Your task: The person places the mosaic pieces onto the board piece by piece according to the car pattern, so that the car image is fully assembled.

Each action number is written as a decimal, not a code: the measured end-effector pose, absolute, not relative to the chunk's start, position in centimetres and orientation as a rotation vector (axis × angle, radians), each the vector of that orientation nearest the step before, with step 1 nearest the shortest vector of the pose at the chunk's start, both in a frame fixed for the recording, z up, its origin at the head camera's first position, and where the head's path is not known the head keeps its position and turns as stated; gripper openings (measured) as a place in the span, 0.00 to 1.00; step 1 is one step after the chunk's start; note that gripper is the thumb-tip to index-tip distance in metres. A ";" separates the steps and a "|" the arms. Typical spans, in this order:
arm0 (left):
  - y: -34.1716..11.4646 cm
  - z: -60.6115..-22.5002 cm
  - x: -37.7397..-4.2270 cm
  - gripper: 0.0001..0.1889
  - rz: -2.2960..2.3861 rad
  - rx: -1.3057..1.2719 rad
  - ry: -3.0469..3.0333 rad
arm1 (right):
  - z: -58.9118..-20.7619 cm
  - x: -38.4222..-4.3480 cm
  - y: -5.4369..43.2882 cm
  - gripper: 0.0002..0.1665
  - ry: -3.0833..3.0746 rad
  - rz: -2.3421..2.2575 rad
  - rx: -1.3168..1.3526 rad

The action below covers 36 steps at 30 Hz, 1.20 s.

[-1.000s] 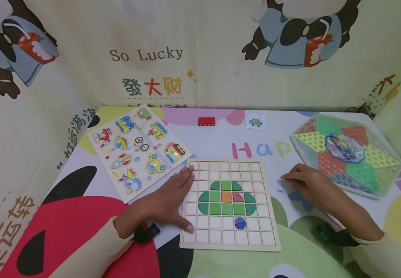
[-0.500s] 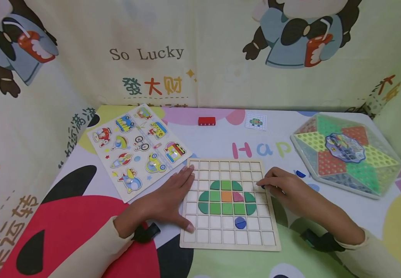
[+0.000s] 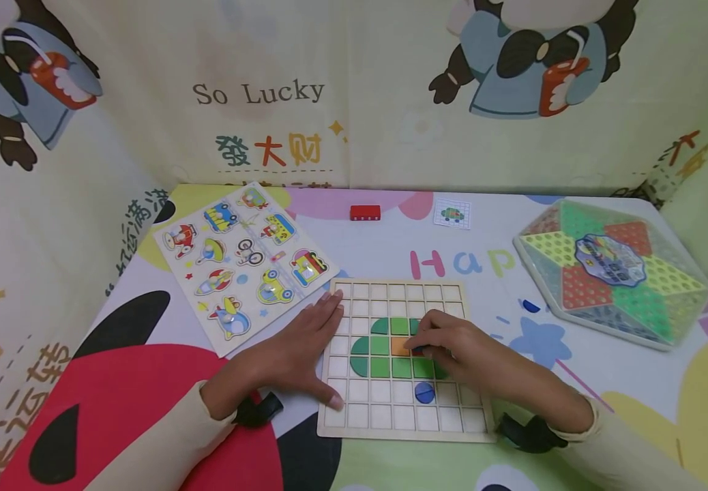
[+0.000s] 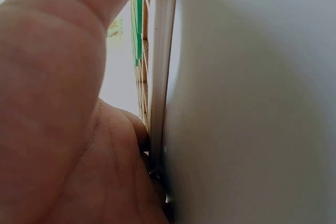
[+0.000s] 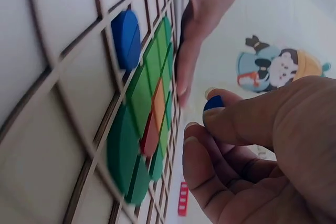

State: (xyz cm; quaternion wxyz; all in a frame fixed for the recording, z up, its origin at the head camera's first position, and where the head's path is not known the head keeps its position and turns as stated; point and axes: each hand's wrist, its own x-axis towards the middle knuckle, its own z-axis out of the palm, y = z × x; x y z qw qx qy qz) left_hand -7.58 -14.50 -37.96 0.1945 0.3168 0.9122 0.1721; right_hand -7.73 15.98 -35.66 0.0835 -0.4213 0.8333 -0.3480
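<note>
A wooden grid board (image 3: 400,436) lies in the middle of the table, holding green tiles (image 3: 380,368), an orange square tile (image 3: 399,346) and two blue half-round pieces (image 3: 424,393) that form a disc. My left hand (image 3: 292,361) rests along the board's left edge, fingers spread and thumb at the frame. Above the tiles, my right hand (image 3: 473,351) pinches a small blue piece (image 5: 212,103) between thumb and fingers; its outline is mostly covered. In the right wrist view a red rounded tile (image 5: 149,136) shows beside the orange one; the head view largely hides it behind my right hand.
One more blue half-round piece (image 3: 530,306) lies right of the board. A hexagonal box (image 3: 627,314) sits at the right, a vehicle picture puzzle (image 3: 243,273) at the left. Behind the board are a red block (image 3: 365,213) and a small pattern card (image 3: 451,215).
My right hand has moved left from beside the hexagonal box to over the tiles, carrying a blue piece and uncovering the other on the table. My left hand has stayed put.
</note>
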 end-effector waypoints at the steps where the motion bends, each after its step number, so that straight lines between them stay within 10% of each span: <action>1: -14.5 -37.9 -7.6 0.70 0.486 0.886 2.557 | -35.7 -7.7 15.7 0.19 2.482 -1.042 -1.259; 36: -14.6 -37.9 -7.6 0.69 0.495 0.903 2.558 | -36.1 -5.7 10.1 0.09 2.295 -0.880 -1.077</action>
